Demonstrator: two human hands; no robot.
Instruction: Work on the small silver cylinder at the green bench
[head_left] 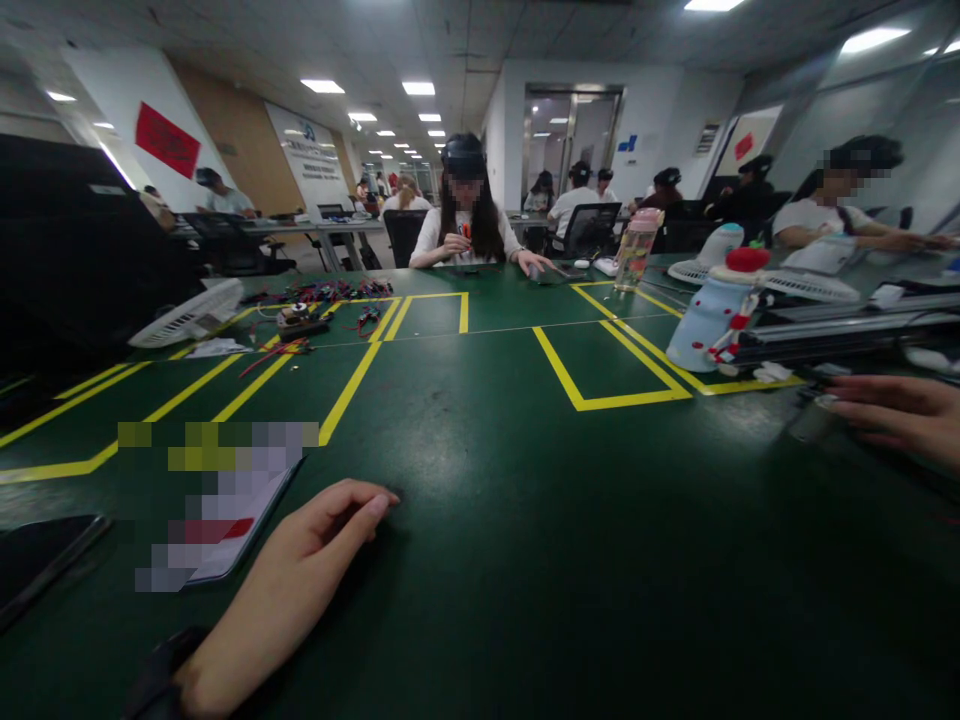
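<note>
My left hand [300, 570] lies on the green table mat [525, 520] at the lower left. Its fingers are stretched forward and hold nothing. It is just right of a blurred-out notebook or card [225, 500]. My right hand [900, 415] comes in from the right edge with fingers extended. Its fingertips are at a small grey cylindrical object [811, 420] on the mat. Whether they grip it is unclear.
A dark phone [41, 565] lies at the far left. A white fan [187, 315] and loose wires and parts [315, 300] sit at back left. A pale blue bottle with a red cap [712, 310] and a clear bottle [636, 250] stand at the right. Other people sit at the tables opposite.
</note>
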